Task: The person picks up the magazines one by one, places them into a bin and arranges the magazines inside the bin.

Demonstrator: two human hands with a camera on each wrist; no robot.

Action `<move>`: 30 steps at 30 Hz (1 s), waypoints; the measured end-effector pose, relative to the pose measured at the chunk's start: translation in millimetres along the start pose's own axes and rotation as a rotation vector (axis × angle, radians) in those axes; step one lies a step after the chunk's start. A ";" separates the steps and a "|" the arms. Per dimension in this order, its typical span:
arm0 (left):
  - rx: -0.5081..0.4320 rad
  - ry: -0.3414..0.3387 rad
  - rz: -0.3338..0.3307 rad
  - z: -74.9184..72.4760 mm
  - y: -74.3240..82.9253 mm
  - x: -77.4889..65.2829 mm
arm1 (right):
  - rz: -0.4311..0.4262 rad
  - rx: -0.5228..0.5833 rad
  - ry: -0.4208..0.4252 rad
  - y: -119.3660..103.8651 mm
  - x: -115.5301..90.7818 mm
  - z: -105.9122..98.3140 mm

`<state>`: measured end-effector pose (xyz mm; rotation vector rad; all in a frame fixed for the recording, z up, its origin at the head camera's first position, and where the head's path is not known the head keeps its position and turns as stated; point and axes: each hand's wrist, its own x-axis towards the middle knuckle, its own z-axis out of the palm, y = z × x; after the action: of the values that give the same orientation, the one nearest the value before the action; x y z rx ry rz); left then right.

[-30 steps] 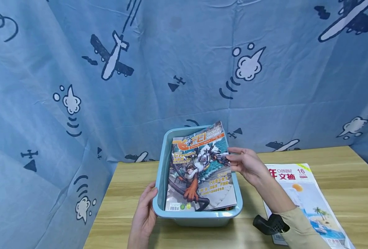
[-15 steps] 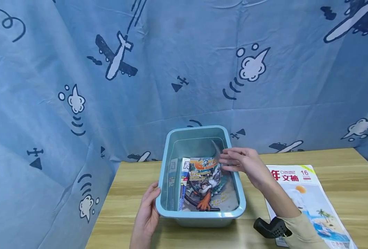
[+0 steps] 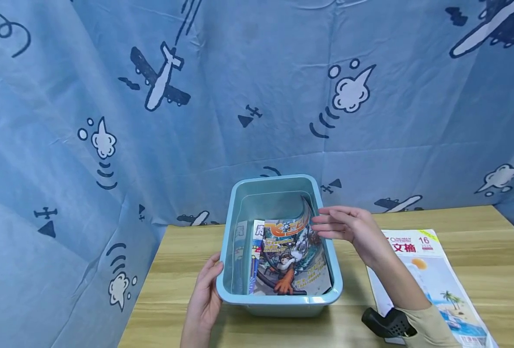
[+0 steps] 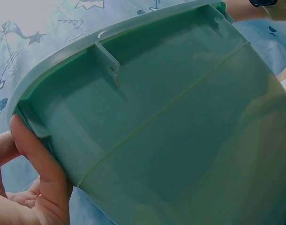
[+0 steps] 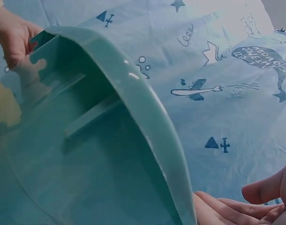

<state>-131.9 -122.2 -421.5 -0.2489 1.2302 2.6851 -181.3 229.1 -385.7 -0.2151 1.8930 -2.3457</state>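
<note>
A pale blue-green plastic tub (image 3: 278, 299) stands on the wooden table. Inside lies a magazine (image 3: 285, 261) with an orange title and a cartoon cover, its upper right corner curling up along the tub's wall. Another magazine (image 3: 256, 256), mostly covered, shows as a strip at its left. My left hand (image 3: 205, 295) grips the tub's left side, a finger (image 4: 42, 154) tucked up under the rim. My right hand (image 3: 341, 227) is at the right rim with straight fingers, close to the curled corner and holding nothing; its thumb (image 5: 265, 187) stands apart from the fingers.
To the right of the tub, a magazine (image 3: 439, 290) with a beach cover lies on the table (image 3: 496, 251), partly under my right forearm. A blue curtain (image 3: 239, 145) printed with airplanes hangs behind the table and along its left side.
The cartoon-cover magazine has dropped from the rim down into the tub, and my right hand has let go of it. My left hand has stayed at the tub's left side.
</note>
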 end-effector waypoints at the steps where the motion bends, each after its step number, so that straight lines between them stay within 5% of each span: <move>1: -0.003 -0.001 -0.001 -0.1 0.0 -0.1 | 0.001 0.006 -0.001 -0.1 -0.8 -0.8; 30: -0.027 0.005 -0.006 0.2 0.3 -0.5 | 0.033 0.124 -0.013 11.1 -14.6 -18.8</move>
<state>-131.5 -122.2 -421.0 -0.2634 1.1936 2.6991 -170.3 247.5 -401.1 -0.1854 1.7239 -2.4231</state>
